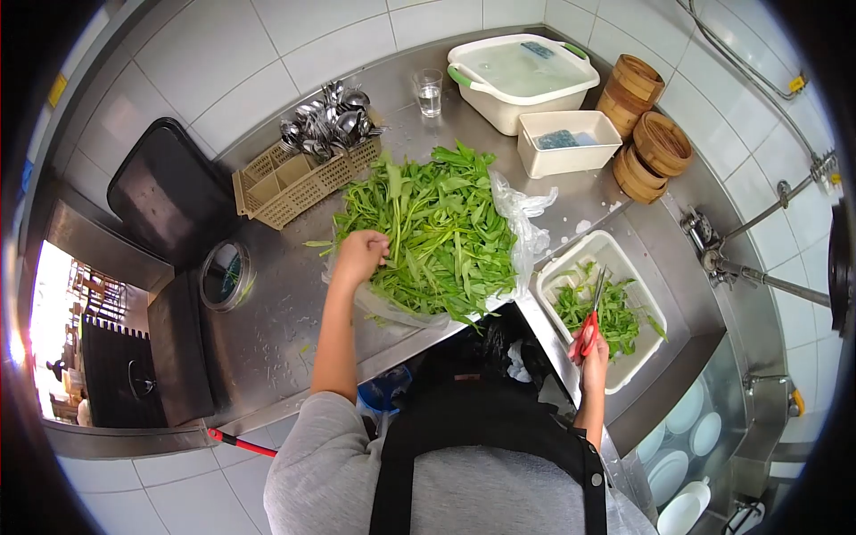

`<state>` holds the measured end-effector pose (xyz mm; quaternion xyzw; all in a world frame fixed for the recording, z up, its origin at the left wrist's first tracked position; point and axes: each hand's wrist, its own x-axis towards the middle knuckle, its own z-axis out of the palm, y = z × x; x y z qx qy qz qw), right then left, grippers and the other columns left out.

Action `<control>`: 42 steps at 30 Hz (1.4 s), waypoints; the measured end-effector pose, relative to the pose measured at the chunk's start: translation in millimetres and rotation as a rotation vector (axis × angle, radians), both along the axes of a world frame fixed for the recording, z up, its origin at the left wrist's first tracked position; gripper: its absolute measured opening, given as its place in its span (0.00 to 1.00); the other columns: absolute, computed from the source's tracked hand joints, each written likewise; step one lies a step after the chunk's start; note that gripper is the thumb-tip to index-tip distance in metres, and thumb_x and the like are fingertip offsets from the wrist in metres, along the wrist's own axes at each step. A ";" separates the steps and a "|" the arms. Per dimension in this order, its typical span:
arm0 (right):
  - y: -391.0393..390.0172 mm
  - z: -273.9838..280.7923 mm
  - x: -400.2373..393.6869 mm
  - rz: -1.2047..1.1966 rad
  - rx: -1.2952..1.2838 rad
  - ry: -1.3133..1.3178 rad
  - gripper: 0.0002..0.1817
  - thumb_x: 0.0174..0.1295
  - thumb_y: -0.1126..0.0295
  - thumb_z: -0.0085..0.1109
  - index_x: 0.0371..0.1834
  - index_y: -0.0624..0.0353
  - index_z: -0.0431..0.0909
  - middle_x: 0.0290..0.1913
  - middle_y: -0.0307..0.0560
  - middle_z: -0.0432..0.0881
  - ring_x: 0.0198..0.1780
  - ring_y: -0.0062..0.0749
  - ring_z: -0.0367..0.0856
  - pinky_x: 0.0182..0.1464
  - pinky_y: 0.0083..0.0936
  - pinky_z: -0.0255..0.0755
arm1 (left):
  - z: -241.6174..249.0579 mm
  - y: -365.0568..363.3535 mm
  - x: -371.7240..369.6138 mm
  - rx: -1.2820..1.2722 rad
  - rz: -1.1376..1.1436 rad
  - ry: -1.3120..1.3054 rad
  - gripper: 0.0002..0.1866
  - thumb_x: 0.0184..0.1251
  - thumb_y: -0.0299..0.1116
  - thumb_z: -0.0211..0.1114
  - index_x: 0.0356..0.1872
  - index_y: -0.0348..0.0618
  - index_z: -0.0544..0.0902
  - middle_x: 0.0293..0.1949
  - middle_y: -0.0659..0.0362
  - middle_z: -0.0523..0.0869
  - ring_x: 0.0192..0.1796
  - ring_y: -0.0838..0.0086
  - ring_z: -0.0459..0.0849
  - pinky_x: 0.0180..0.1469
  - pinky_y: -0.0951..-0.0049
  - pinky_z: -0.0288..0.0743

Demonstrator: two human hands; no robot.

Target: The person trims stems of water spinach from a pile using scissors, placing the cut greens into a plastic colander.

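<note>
Short-sleeved grey T-shirt [325, 464], looks heathered. Black apron [486, 412] over it, wide curved top, strap running down each side; small round metallic stud [596, 480] on the right strap. Forearms bare, hands bare, no gloves.

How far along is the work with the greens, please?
Early, it seems: a small heap of greens in the near white tub looks cut. The right hand holds the scissors over it; the left hand is at the big pile, which looks left to do.
</note>
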<state>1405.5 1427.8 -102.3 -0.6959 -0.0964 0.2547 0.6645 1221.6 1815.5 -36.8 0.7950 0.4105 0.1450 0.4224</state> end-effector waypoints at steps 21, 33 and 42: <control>36.9 10.8 -0.1 0.171 0.049 -0.026 0.23 0.63 0.48 0.44 0.30 0.59 0.73 0.13 0.39 0.72 0.12 0.15 0.60 0.16 0.12 0.50 | 24.1 -45.9 4.3 0.229 -0.040 -0.305 0.08 0.67 0.27 0.45 0.40 0.37 0.71 0.25 0.58 0.75 0.24 0.76 0.74 0.30 0.75 0.71; 60.7 52.9 -29.9 0.705 0.343 -0.004 0.18 0.58 0.56 0.54 0.34 0.64 0.71 0.21 0.36 0.71 0.22 0.17 0.69 0.25 0.14 0.60 | 20.6 -87.4 52.1 -0.035 -0.217 -0.601 0.05 0.66 0.25 0.49 0.39 0.37 0.71 0.27 0.58 0.78 0.24 0.81 0.74 0.28 0.82 0.69; 28.9 53.0 -21.2 0.383 0.331 0.018 0.14 0.61 0.60 0.52 0.33 0.62 0.72 0.22 0.36 0.72 0.21 0.17 0.70 0.25 0.13 0.60 | -4.2 -157.0 147.3 -0.132 -0.558 -0.704 0.03 0.64 0.22 0.50 0.37 0.35 0.69 0.26 0.57 0.79 0.23 0.80 0.74 0.27 0.79 0.70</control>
